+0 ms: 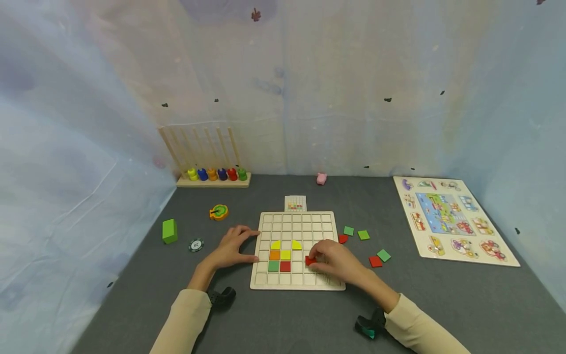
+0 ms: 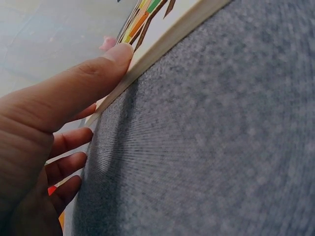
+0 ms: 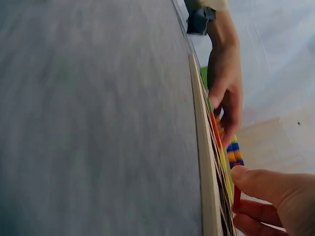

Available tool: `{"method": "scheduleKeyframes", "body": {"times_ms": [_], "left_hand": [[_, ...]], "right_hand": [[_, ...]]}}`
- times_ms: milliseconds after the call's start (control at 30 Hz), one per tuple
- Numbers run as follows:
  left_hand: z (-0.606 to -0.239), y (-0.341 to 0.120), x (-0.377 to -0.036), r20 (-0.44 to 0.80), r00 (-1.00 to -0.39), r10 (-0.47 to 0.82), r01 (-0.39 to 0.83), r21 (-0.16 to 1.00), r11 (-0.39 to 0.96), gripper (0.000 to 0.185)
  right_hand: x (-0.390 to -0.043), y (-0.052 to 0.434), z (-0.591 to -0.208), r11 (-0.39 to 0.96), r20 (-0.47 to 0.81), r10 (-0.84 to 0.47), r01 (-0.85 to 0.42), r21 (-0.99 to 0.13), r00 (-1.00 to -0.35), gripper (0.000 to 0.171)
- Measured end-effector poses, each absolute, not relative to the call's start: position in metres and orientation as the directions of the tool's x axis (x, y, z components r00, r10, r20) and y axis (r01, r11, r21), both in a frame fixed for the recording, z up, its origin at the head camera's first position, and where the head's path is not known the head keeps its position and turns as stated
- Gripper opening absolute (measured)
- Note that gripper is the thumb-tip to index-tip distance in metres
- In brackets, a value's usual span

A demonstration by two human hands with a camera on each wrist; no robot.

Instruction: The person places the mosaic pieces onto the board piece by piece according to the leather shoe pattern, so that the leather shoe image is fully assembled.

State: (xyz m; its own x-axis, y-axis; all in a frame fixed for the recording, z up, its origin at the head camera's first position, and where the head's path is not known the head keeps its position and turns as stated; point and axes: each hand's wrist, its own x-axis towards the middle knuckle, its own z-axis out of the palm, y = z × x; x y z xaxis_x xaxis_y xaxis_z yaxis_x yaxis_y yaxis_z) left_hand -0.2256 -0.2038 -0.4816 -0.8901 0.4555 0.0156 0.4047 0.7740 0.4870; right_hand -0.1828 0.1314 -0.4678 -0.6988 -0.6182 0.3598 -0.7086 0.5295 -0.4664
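Nearby, green tiles [image 1: 355,232] lie right of the board [image 1: 297,219].

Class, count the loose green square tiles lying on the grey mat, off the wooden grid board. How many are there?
3. One green tile just right of the board, another beside it, a third nearer, by a red tile. The hands may hide others.
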Motion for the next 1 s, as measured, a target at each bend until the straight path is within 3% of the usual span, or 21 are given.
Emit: {"method": "scheduleKeyframes", "body": {"times_ms": [300,600,1000], "left_hand": [[-0.48,-0.204,-0.224,0.023,-0.888,0.46,0.41,0.493,0.767,0.076],[-0.48,-0.205,-0.224,0.027,-0.887,0.46,0.413,0.49,0.767,0.076],[-0.481,-0.204,-0.224,0.025,-0.887,0.46,0.412,0.494,0.766,0.076]], "right_hand": [[-0.179,0.107,-0.474,0.476,0.437,-0.658,-0.788,-0.389,-0.613,0.015],[-0.177,0.107,-0.47,0.48,0.431,-0.666,-0.792,-0.377,-0.609,0.01],[-0.184,0.114,-0.468,0.432,0.443,-0.704,-0.83,-0.354,-0.555,0.008]]}}
